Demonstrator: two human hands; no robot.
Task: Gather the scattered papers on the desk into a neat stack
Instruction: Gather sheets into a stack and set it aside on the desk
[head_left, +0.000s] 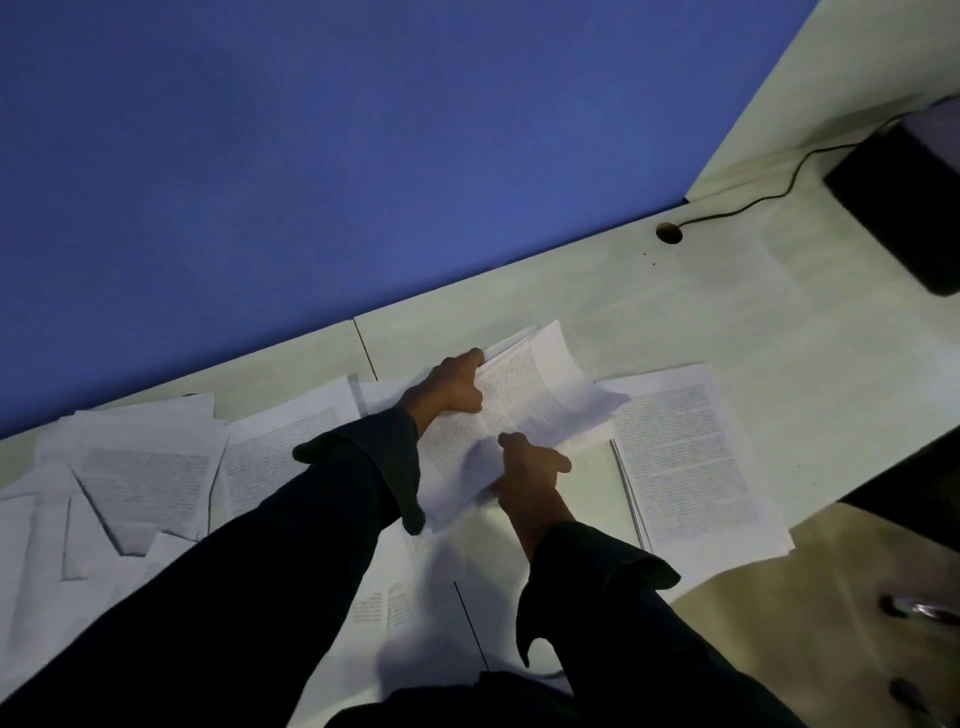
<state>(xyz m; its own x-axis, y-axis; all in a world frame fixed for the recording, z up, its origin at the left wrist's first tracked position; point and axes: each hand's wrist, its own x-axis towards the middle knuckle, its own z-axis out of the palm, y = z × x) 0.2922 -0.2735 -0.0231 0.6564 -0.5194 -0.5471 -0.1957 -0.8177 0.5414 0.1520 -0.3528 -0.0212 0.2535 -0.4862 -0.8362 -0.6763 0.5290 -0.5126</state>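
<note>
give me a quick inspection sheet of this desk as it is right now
surface: pale desk, papers over much of it
job's things: printed sheets still scattered at left; a neater pile at right; a curled bundle held in the middle
clutter: black box at the far right
hands: left hand grips the bundle's far edge; right hand holds its near edge, fingers partly hidden under the paper
cables: one dark cable runs from the box to a hole in the desk
surroundings: blue partition behind; floor at lower right
</note>
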